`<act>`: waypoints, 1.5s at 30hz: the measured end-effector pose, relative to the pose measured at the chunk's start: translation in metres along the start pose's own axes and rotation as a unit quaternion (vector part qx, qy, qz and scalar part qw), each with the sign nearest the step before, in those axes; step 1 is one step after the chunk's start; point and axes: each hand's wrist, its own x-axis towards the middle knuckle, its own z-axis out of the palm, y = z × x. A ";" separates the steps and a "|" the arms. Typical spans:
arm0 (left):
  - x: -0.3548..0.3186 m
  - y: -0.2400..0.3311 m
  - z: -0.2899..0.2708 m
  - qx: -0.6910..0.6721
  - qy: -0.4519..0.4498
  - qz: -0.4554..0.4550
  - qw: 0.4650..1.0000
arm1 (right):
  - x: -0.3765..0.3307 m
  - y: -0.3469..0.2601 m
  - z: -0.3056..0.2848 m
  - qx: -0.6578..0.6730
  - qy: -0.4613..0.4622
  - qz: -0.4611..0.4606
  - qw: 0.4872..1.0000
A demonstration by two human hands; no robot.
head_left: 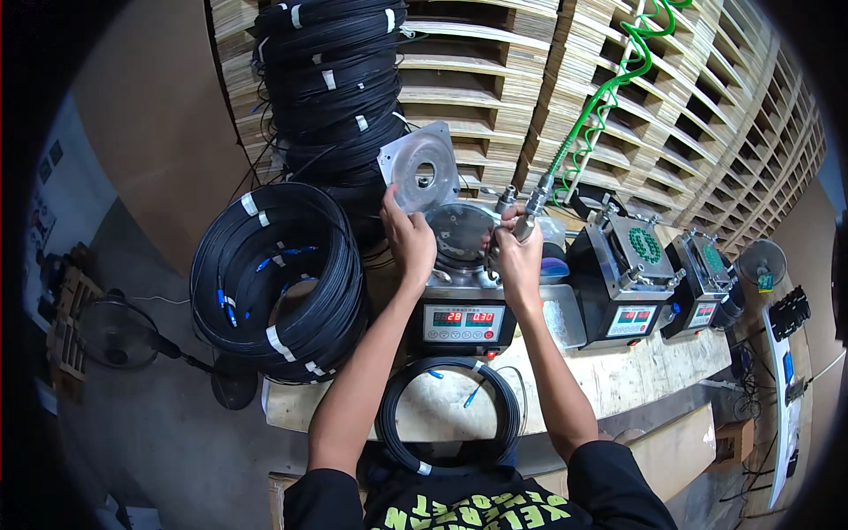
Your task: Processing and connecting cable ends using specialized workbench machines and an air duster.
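My left hand [411, 246] grips the lower edge of a square metal plate [430, 150] with a round hole, tilted up behind the machine. My right hand [517, 256] is wrapped round a metal air blow gun [526, 228], joined to a green coiled hose [609, 86]. Between the hands lies the dark round platen [458, 234] of a bench polishing machine [464, 337] with a lit red display. The gun is over the platen's right side; its tip is hard to make out. A coil of black cable [511, 408] with blue connectors rests at the table's front edge.
Large black cable coils [216, 265] stand at the left, with a taller stack [331, 106] behind. Two more machines [623, 305] with green-dotted square tops stand to the right. A clear tray [565, 322] sits beside my machine. Wooden pallets [477, 53] line the back.
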 end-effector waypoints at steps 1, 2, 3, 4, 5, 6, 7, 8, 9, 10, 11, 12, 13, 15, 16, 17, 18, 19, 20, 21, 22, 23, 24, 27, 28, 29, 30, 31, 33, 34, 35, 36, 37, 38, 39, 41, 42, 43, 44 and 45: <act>-0.001 0.002 -0.001 -0.004 -0.005 -0.009 1.000 | 0.001 0.003 -0.002 -0.015 0.014 -0.005 1.000; 0.001 0.004 -0.002 -0.005 -0.005 -0.010 1.000 | 0.003 0.005 -0.005 -0.016 0.013 -0.005 1.000; 0.001 0.005 -0.004 -0.004 -0.012 -0.023 1.000 | 0.005 0.004 -0.006 -0.024 0.020 -0.029 0.999; 0.001 0.005 -0.006 -0.004 -0.019 -0.036 0.999 | 0.008 0.004 -0.008 -0.032 0.027 -0.053 0.998; 0.002 0.006 -0.006 -0.004 -0.020 -0.038 0.999 | 0.012 0.002 -0.011 -0.045 0.033 -0.066 0.996; 0.003 0.005 -0.006 -0.014 -0.021 -0.041 0.999 | 0.017 0.001 -0.015 -0.053 0.036 -0.077 0.995; 0.004 0.006 -0.005 -0.025 -0.023 -0.043 0.998 | 0.019 0.002 -0.019 -0.043 0.033 -0.073 0.996; 0.004 0.006 -0.004 -0.026 -0.025 -0.043 0.998 | 0.020 0.002 -0.022 -0.033 0.030 -0.069 0.997; 0.004 0.002 -0.004 -0.035 -0.018 -0.033 0.999 | 0.017 0.001 -0.017 -0.031 0.029 -0.067 0.997; 0.005 -0.002 -0.005 -0.044 -0.010 -0.022 0.999 | 0.011 0.001 -0.011 -0.008 0.017 -0.037 0.999; 0.006 -0.005 -0.006 -0.041 -0.009 -0.021 0.999 | 0.004 0.000 -0.004 0.015 0.005 -0.007 1.000; 0.005 -0.007 -0.005 -0.050 0.000 -0.020 0.999 | -0.002 0.000 0.000 0.006 -0.017 0.003 1.000; 0.005 -0.008 -0.004 -0.059 0.008 -0.019 0.998 | -0.005 0.001 0.007 0.012 -0.024 0.008 1.000; 0.004 -0.007 -0.003 -0.059 0.004 -0.022 0.998 | -0.007 0.005 0.020 0.039 -0.037 0.024 0.998; 0.003 -0.005 -0.001 -0.060 -0.001 -0.026 0.998 | -0.004 0.008 0.025 0.029 -0.037 -0.006 0.999; 0.003 -0.002 -0.001 -0.061 -0.001 -0.024 0.998 | -0.001 0.012 0.030 0.042 -0.021 -0.015 0.999; 0.003 0.000 -0.001 -0.081 -0.008 -0.051 0.995 | 0.003 0.012 0.036 0.055 -0.005 -0.023 0.998; 0.003 0.002 -0.002 -0.102 -0.016 -0.079 0.992 | 0.007 0.010 0.038 0.056 -0.006 -0.024 0.998; 0.003 0.002 -0.002 -0.102 -0.015 -0.078 0.992 | 0.011 0.008 0.040 0.058 0.008 -0.039 0.998; 0.004 0.002 -0.002 -0.101 -0.014 -0.073 0.992 | 0.016 0.005 0.043 0.061 0.021 -0.054 0.996; 0.005 0.001 -0.003 -0.101 -0.013 -0.069 0.992 | 0.022 0.006 0.043 0.072 0.006 -0.071 0.995; 0.004 0.001 -0.002 -0.084 -0.008 -0.047 0.995 | 0.023 0.006 0.044 0.092 -0.003 -0.066 0.994; 0.005 -0.004 -0.003 -0.082 -0.005 -0.047 0.996 | 0.020 0.003 0.047 0.112 -0.013 -0.058 0.992; 0.006 -0.012 -0.003 -0.066 0.002 -0.044 0.997 | 0.013 0.005 0.057 0.097 -0.046 -0.035 0.994; 0.005 -0.010 -0.001 -0.058 0.001 -0.045 0.997 | 0.017 0.010 0.055 0.096 -0.045 -0.036 0.994; 0.004 -0.007 0.001 -0.051 0.001 -0.047 0.998 | 0.021 0.020 0.053 0.079 -0.026 -0.055 0.995; 0.004 -0.008 0.001 -0.051 0.001 -0.045 0.998 | 0.025 0.025 0.053 0.064 -0.008 -0.073 0.995; 0.003 -0.009 0.001 -0.048 0.005 -0.032 0.998 | 0.033 0.028 0.051 0.051 0.007 -0.091 0.995; 0.003 -0.008 0.001 -0.045 0.009 -0.019 0.999 | 0.051 0.030 0.047 0.081 0.029 -0.110 0.990; 0.002 -0.006 0.001 -0.044 0.003 -0.025 0.999 | 0.060 0.029 0.044 0.096 0.035 -0.120 0.987; 0.002 -0.003 0.001 -0.043 -0.003 -0.031 0.999 | 0.069 0.027 0.039 0.096 0.024 -0.137 0.986; 0.002 -0.004 0.000 -0.042 -0.002 -0.030 0.999 | 0.070 0.022 0.043 0.098 0.023 -0.137 0.985; 0.001 -0.005 0.000 -0.040 -0.002 -0.028 0.999 | 0.071 0.017 0.047 0.144 0.032 -0.142 0.979; 0.002 -0.005 0.000 -0.037 -0.003 -0.027 0.999 | 0.071 0.012 0.049 0.190 0.041 -0.146 0.970; 0.002 -0.008 -0.001 -0.035 0.000 -0.027 0.999 | 0.068 0.007 0.052 0.179 0.027 -0.154 0.971; 0.004 -0.014 -0.002 -0.047 -0.001 -0.024 0.999 | 0.060 0.003 0.056 0.175 -0.010 -0.138 0.975; 0.004 -0.013 -0.002 -0.045 0.001 -0.024 0.999 | 0.054 0.003 0.056 0.167 -0.043 -0.123 0.977; 0.003 -0.011 -0.001 -0.053 -0.004 -0.046 0.998 | 0.044 -0.001 0.056 0.138 -0.053 -0.097 0.984; 0.003 -0.010 -0.002 -0.060 -0.008 -0.068 0.996 | 0.039 0.006 0.054 0.141 -0.056 -0.094 0.984; 0.003 -0.006 0.000 -0.076 -0.004 -0.069 0.995 | 0.035 0.010 0.049 0.116 -0.066 -0.067 0.989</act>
